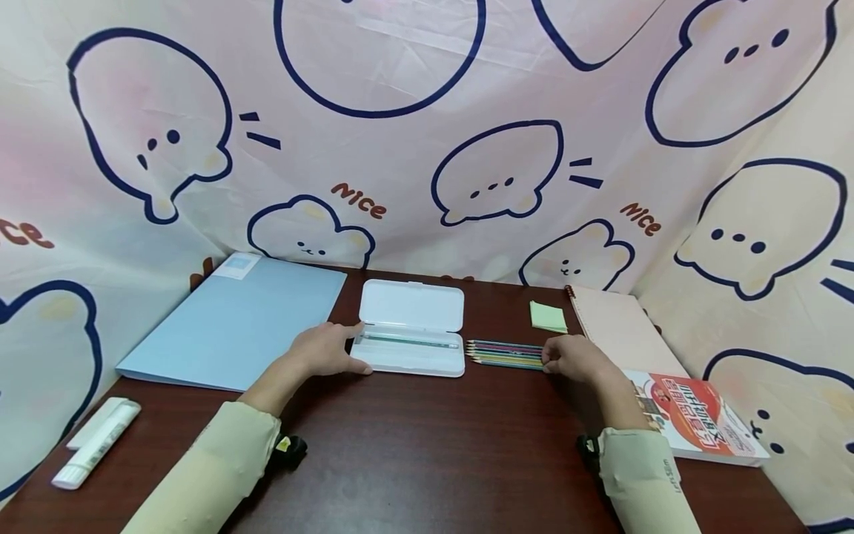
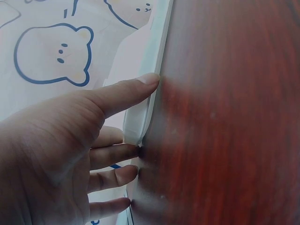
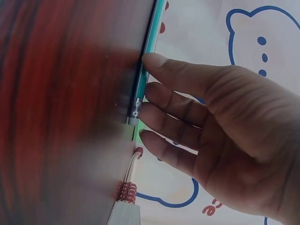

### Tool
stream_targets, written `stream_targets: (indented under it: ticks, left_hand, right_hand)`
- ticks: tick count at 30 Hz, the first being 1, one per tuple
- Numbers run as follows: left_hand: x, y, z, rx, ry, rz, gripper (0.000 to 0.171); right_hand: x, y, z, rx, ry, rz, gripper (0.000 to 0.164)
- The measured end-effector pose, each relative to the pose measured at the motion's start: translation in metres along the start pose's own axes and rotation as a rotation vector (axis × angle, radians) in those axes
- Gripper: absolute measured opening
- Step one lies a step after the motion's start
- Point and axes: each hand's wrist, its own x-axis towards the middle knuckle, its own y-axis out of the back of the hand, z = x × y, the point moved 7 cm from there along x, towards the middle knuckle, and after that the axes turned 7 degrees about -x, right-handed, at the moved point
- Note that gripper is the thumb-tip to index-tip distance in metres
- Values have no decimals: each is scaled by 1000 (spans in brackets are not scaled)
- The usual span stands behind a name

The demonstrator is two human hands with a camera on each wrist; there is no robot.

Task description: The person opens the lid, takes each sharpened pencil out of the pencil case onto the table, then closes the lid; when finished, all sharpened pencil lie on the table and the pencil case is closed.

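Observation:
In the head view, a white pencil case (image 1: 400,362) lies with its lid raised and a pale green pencil (image 1: 410,340) inside. My left hand (image 1: 325,348) holds the case's left end, index finger near the hinge and thumb at the front corner. The left wrist view shows that thumb on the case's edge (image 2: 152,56). To the right, several coloured pencils (image 1: 503,354) lie side by side, tips pointing left. My right hand (image 1: 577,357) grips their far right ends. In the right wrist view, the thumb rests against a teal pencil (image 3: 152,35) near its eraser.
A blue folder (image 1: 267,319) lies behind the left arm, with a white tube (image 1: 96,445) nearer the left edge. Right of the pencils are green sticky notes (image 1: 548,317), a spiral notebook (image 1: 627,326) and a red-and-white book (image 1: 700,415). A patterned cloth (image 1: 400,163) hangs behind the table.

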Motion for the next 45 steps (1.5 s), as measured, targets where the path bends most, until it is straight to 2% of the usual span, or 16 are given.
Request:
stream_targets:
  ticks: [14,19,21,27,33,40,45]
  left_hand:
    - [-1,1,0,1,4,-5,95]
    - [-1,1,0,7,8,-10,95]
    - [-1,1,0,9,14,-11,95]
    - [0,2,1,5,19,-10,95]
    - [-1,1,-1,11,25,-16,96]
    - [-1,2,0,8,20,-6,95]
    - [-1,1,0,8,19,-8,94]
  right_hand:
    - [1,1,-1,-6,-9,15,11]
    - [5,6,-11,36,19,54,6]
    - [7,11,-22,74,48,71,3]
    - [23,21,-67,216,167,96,17]
    - [49,13,-113,218,228,81,18]
    - [71,3,-163,203,262,-3,21]
    - [75,-6,-183,167,297,-105,23]
